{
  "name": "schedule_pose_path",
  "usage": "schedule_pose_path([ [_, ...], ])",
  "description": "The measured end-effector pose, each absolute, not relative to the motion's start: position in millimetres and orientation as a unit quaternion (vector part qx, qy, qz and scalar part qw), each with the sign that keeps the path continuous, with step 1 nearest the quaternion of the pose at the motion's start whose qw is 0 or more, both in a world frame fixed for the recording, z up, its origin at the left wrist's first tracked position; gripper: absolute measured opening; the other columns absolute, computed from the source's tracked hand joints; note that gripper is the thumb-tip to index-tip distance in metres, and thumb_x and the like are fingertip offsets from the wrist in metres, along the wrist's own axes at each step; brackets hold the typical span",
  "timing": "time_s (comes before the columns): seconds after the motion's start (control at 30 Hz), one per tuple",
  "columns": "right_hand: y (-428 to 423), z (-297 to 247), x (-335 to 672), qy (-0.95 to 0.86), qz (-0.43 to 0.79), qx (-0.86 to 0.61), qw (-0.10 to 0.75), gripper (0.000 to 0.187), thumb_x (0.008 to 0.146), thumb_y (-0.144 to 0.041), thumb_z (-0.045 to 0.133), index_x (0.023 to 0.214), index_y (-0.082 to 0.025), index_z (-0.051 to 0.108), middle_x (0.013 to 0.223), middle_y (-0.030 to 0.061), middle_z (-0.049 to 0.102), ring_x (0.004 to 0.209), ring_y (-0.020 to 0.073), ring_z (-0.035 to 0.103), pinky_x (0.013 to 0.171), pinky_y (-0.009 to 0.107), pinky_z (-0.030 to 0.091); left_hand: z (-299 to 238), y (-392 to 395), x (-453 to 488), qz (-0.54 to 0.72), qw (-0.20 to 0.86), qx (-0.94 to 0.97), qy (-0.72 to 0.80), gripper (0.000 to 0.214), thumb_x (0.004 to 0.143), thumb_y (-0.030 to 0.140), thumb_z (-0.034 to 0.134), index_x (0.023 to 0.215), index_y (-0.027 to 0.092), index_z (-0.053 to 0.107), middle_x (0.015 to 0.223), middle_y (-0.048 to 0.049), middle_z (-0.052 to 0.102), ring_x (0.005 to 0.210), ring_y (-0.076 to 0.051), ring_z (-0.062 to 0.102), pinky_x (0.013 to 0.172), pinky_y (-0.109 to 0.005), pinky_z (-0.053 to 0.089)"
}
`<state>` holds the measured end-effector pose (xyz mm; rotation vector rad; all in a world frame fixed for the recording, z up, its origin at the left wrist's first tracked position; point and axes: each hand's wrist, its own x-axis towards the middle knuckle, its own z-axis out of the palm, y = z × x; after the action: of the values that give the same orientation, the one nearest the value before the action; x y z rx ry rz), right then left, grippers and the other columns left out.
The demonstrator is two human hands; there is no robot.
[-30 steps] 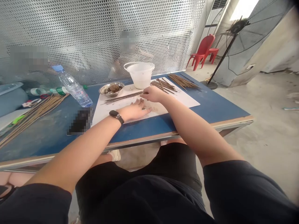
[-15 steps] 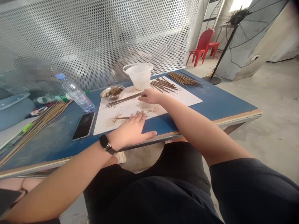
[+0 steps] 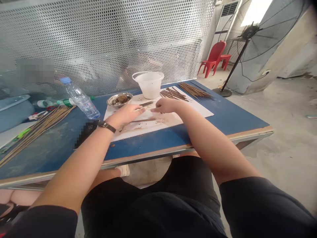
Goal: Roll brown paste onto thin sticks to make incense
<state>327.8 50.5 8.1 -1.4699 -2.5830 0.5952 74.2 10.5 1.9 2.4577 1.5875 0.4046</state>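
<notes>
My left hand lies flat on the white sheet, fingers together and pointing right, above a thin brown stick. A bundle of thin dark sticks runs under those fingertips and is partly hidden. My right hand rests close by on the sheet, its fingers curled down and pinched together. Whether they hold a thin stick is hidden. Brown paste smears the sheet around both hands. A steel bowl of brown paste sits at the sheet's far edge. More sticks lie at the far right of the sheet.
A white plastic bucket stands behind the sheet on the blue table. Left of it are a water bottle, a pixelated phone and long sticks. A perforated metal screen stands behind the table.
My left hand has slid forward from the table's near edge onto the sheet, now over the sticks. My right hand stays in about the same place. The view has shifted slightly.
</notes>
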Motion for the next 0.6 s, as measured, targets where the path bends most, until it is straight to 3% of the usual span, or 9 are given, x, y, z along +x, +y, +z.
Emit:
schedule_pose_path([
  [0.07, 51, 10, 334, -0.868, 0.215, -0.447, -0.005, 0.044, 0.081, -0.064, 0.081, 0.083, -0.02, 0.073, 0.095, 0.0083, 0.077, 0.083, 0.0233, 0.067, 0.071, 0.035, 0.045, -1, 11, 47, 0.274, 0.06, 0.783, 0.556, 0.051, 0.098, 0.062, 0.052, 0.107, 0.022, 0.082, 0.111, -0.0103, 0.082, 0.102, -0.029, 0.075, 0.09, -0.04, 0.057],
  [0.17, 51, 9, 338, -0.881, 0.216, -0.419, -0.037, 0.043, 0.069, -0.06, 0.091, 0.082, -0.022, 0.076, 0.094, 0.0063, 0.076, 0.086, 0.0241, 0.066, 0.073, 0.036, 0.046, -5, 11, 19, 0.431, 0.027, 0.682, 0.59, 0.047, 0.1, 0.054, 0.049, 0.081, 0.02, 0.075, 0.075, -0.0066, 0.076, 0.073, -0.02, 0.07, 0.071, -0.031, 0.054],
  [0.37, 57, 1, 336, -0.878, 0.178, -0.445, 0.001, 0.03, 0.081, -0.05, 0.086, 0.078, -0.023, 0.076, 0.087, 0.0073, 0.073, 0.083, 0.0239, 0.064, 0.074, 0.039, 0.046, -6, 15, 19, 0.437, 0.043, 0.656, 0.614, 0.04, 0.1, 0.044, 0.05, 0.07, 0.023, 0.065, 0.067, -0.004, 0.07, 0.074, -0.018, 0.067, 0.069, -0.027, 0.051],
  [0.53, 57, 0, 335, -0.868, 0.135, -0.475, 0.055, 0.014, 0.091, -0.035, 0.076, 0.096, -0.021, 0.078, 0.102, 0.011, 0.074, 0.092, 0.0256, 0.066, 0.079, 0.04, 0.049, -7, 13, 22, 0.364, 0.074, 0.681, 0.631, 0.041, 0.099, 0.047, 0.052, 0.068, 0.023, 0.065, 0.07, -0.007, 0.071, 0.073, -0.022, 0.065, 0.069, -0.032, 0.049],
  [0.6, 50, -1, 327, -0.859, 0.121, -0.487, 0.099, 0.019, 0.096, -0.032, 0.068, 0.105, -0.019, 0.077, 0.108, 0.0141, 0.075, 0.098, 0.028, 0.067, 0.084, 0.042, 0.051, -5, 11, 21, 0.299, 0.09, 0.695, 0.647, 0.038, 0.095, 0.048, 0.06, 0.066, 0.023, 0.066, 0.068, -0.0076, 0.07, 0.068, -0.023, 0.062, 0.065, -0.035, 0.046],
])
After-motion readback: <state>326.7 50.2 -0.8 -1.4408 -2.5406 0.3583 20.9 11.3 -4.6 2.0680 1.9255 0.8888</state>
